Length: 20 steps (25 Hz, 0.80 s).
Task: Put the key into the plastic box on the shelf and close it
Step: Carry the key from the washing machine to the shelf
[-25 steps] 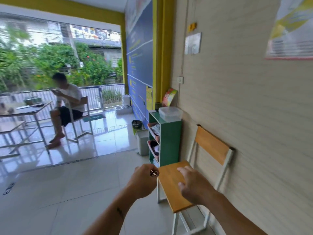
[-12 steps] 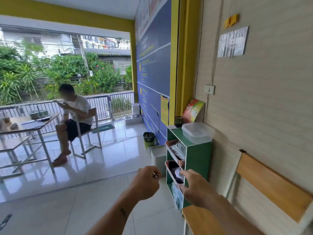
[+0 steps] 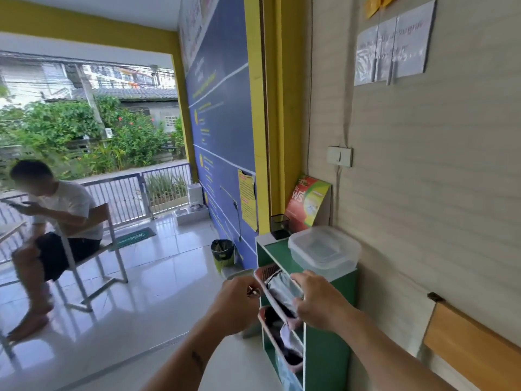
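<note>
A clear plastic box (image 3: 324,251) with its lid on stands on top of a green shelf (image 3: 329,348) against the right wall. My left hand (image 3: 235,303) is closed in a fist around a small metal key (image 3: 253,292), whose tip shows between thumb and fingers. It hovers just left of the shelf's front, below the box. My right hand (image 3: 317,299) is held out in front of the shelf's upper pink basket (image 3: 260,280), below and in front of the box, fingers loosely apart and holding nothing.
A wooden chair (image 3: 473,351) stands against the wall at the right. A black pen cup (image 3: 280,225) and a red-green sign (image 3: 308,204) sit behind the box. A small bin (image 3: 222,251) stands by the blue wall. A seated person (image 3: 53,221) is at the left.
I have moved closer to the shelf, so the box and shelf appear larger. Both hands have risen toward the shelf's top; the key stays in my left hand.
</note>
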Available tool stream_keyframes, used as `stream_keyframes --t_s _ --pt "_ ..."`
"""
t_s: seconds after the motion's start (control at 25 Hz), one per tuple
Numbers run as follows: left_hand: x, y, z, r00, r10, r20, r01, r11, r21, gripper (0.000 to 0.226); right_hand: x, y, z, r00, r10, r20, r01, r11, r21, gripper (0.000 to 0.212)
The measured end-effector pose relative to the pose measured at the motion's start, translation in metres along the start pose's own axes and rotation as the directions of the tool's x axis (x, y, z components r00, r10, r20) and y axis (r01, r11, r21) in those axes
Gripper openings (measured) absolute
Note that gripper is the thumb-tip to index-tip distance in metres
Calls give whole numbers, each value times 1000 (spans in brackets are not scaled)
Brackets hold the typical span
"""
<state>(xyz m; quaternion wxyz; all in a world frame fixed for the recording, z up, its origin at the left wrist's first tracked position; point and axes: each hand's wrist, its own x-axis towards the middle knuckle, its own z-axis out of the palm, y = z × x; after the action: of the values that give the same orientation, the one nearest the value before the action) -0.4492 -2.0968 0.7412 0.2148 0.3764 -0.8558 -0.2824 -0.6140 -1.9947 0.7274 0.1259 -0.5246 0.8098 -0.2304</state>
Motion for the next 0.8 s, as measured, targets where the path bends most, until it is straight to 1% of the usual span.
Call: stream_keyframes --t_s 0.16,0.28,0.44,0.6,0.8 --pt "97 -4 26 998 25 52 -24 1000 -21 24 72 28 -22 998 54 -25 -55 998 -41 60" --pt "166 -11 51 991 66 121 -59 997 -58 20 118 54 -22 992 117 -52 -120 991 -62 60" --pt "255 -34 82 975 115 190 -99 991 -94 21 185 78 -5 971 220 -89 -228 968 -100 60" --pt "344 -69 105 931 188 314 -168 982 -91 22 255 85 11 931 344 -119 -358 925 -126 63" --pt "431 -96 124 868 272 415 -257 962 -93 25 318 88 26 866 486 -120 -500 848 -175 58"
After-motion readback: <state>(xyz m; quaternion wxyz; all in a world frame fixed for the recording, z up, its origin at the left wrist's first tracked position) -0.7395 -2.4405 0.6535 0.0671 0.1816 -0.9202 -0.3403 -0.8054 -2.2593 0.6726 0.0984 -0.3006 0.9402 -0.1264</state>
